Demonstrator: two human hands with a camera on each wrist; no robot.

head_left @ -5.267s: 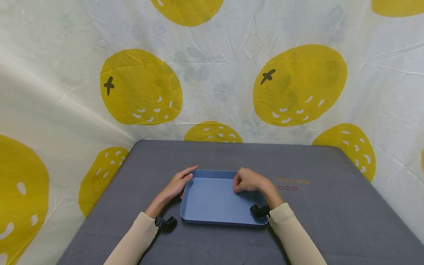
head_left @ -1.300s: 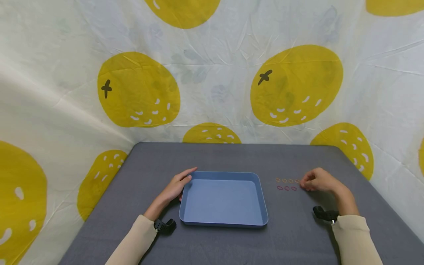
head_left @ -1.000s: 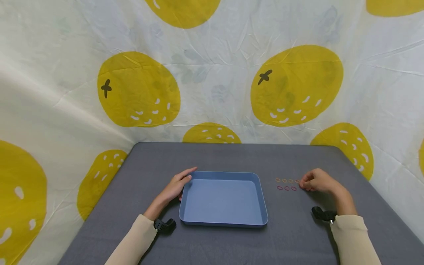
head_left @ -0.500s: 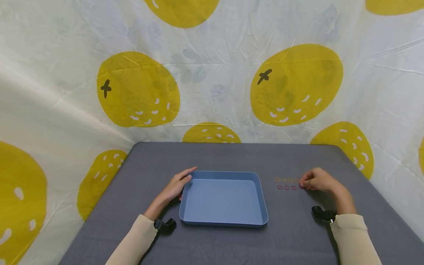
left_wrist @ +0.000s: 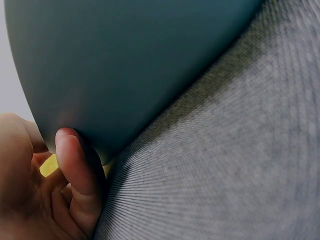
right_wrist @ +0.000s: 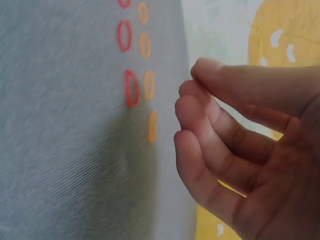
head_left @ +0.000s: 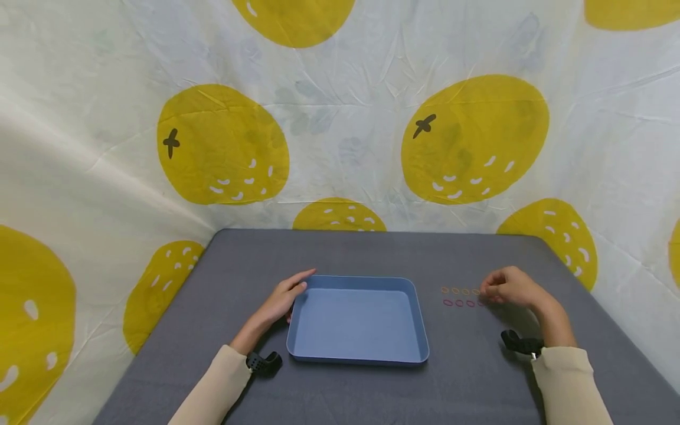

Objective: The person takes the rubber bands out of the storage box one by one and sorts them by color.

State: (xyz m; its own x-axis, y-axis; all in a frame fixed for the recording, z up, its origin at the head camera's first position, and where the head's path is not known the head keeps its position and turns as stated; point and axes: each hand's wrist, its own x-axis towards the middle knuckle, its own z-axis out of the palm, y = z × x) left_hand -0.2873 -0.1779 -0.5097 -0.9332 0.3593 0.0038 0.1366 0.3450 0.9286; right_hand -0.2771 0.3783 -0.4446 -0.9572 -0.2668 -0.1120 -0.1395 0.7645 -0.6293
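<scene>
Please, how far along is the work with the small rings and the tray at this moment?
Done, it seems: the tray holds nothing, and the red rings and orange rings lie in two rows on the table. In hand: the right hand hovers at the rows' end, no ring visible in its grip; the left hand touches the tray's corner. Left: perhaps one ring, since the red row ends one short.

1. A tray (head_left: 357, 321) lies on the table (head_left: 372, 254), near its middle.
2. The left hand (head_left: 280, 300) rests against the tray's far left corner.
3. Two rows of rubber bands (head_left: 460, 297) lie on the table right of the tray, one row behind the other.
4. The right hand (head_left: 507, 287) sits at the rows' right end.
5. A printed cloth (head_left: 340, 118) hangs behind the table.
</scene>
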